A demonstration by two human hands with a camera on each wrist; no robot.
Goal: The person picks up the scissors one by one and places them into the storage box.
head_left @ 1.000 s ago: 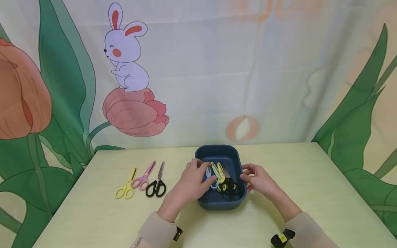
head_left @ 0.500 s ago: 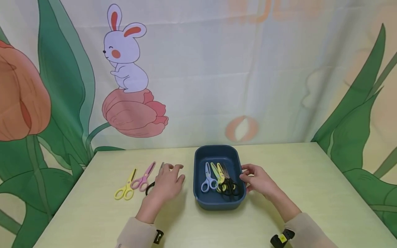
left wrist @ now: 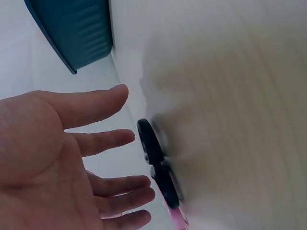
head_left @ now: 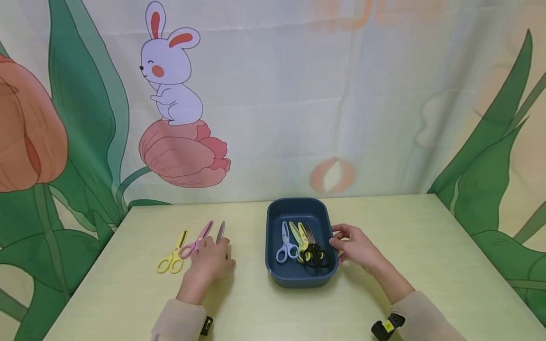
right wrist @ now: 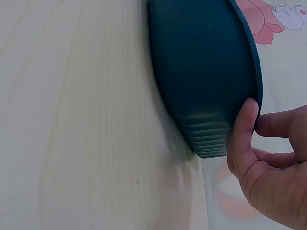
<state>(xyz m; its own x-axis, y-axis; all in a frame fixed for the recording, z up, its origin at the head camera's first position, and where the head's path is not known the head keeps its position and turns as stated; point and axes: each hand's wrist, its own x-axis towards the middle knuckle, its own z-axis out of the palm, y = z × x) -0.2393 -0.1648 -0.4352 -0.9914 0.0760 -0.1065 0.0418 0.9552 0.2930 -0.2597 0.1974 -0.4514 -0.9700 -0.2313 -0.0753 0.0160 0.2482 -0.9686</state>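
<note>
My left hand (head_left: 210,262) hovers over the handles of black-handled scissors (head_left: 220,232) on the table, hiding most of them. In the left wrist view, thumb and fingers are straight and spread, and the black handles (left wrist: 166,187) lie just past the fingertips. Pink scissors (head_left: 206,230) and yellow scissors (head_left: 171,261) lie to the left of that hand. My right hand (head_left: 358,248) pinches the right rim of a dark blue bin (head_left: 302,283), its thumb against the outer wall. Inside lie light blue scissors (head_left: 285,237), black-handled scissors (head_left: 314,257), yellow ones (head_left: 303,233) and pale green ones (head_left: 294,231).
The light wooden table (head_left: 247,303) ends at a printed fabric backdrop (head_left: 273,118) with a rabbit and tulips. Between the loose scissors and the bin lies a stretch of bare tabletop.
My left hand has gone from over the bin leftward to the black-handled scissors on the table. The light blue scissors lie uncovered in the bin. My right hand has stayed on the rim.
</note>
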